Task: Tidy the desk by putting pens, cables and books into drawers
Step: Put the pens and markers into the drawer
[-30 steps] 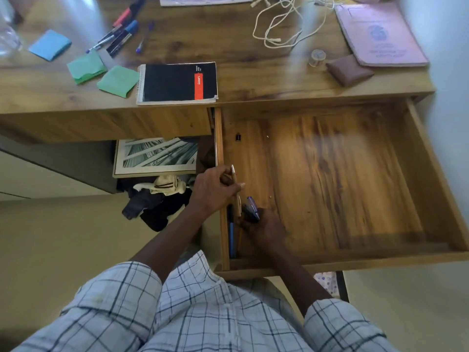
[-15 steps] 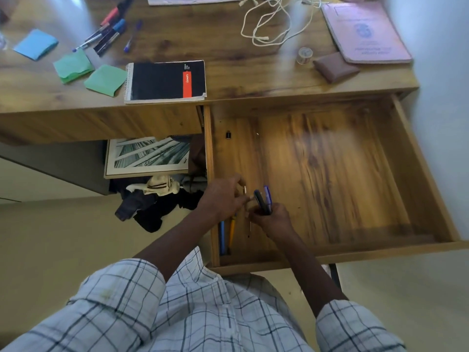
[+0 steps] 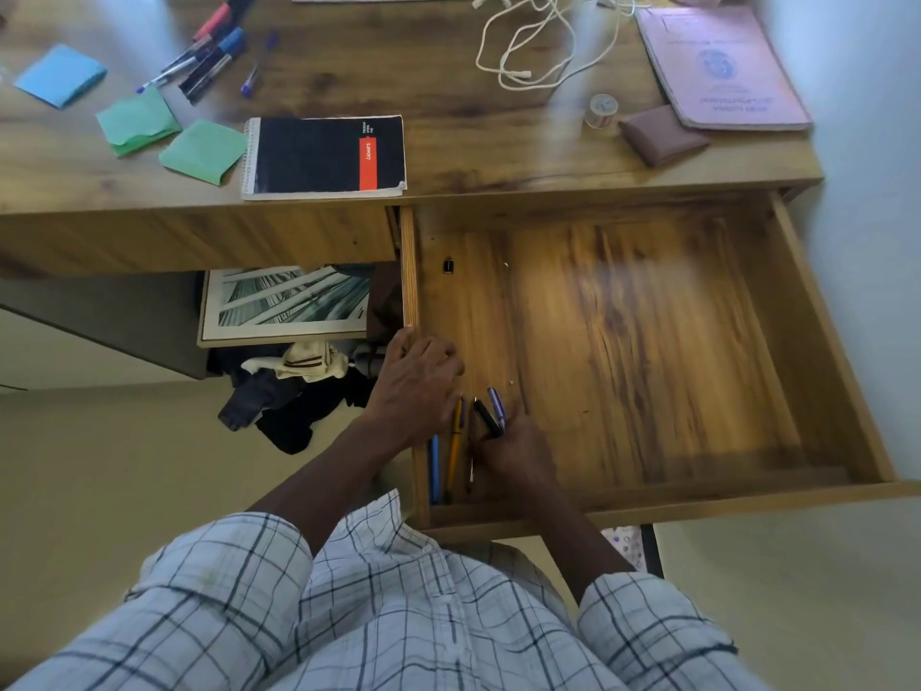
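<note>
The wooden drawer point(image 3: 747, 501) stands pulled out. A blue pen point(image 3: 434, 466), an orange pen point(image 3: 454, 441) and a thin dark pen point(image 3: 471, 463) lie along its left wall. My right hand point(image 3: 516, 453) grips a black pen point(image 3: 484, 416) and a purple pen point(image 3: 496, 402) just above the drawer floor. My left hand point(image 3: 413, 376) hangs over the left wall with loosely curled fingers and holds nothing. On the desk lie several pens point(image 3: 209, 62), a white cable point(image 3: 538, 47), a black notebook point(image 3: 324, 157) and a pink book point(image 3: 722, 67).
Green sticky notes point(image 3: 144, 122) and a blue one point(image 3: 60, 74) sit at the desk's left. A brown wallet point(image 3: 663, 137) and a tape roll point(image 3: 601, 108) are near the pink book. A small black item point(image 3: 448, 265) lies in the drawer. A framed picture point(image 3: 289, 301) and clothes point(image 3: 289, 386) are under the desk.
My left hand has let go of the thin pen, which now lies in the drawer. My right hand has stayed low with its two pens.
</note>
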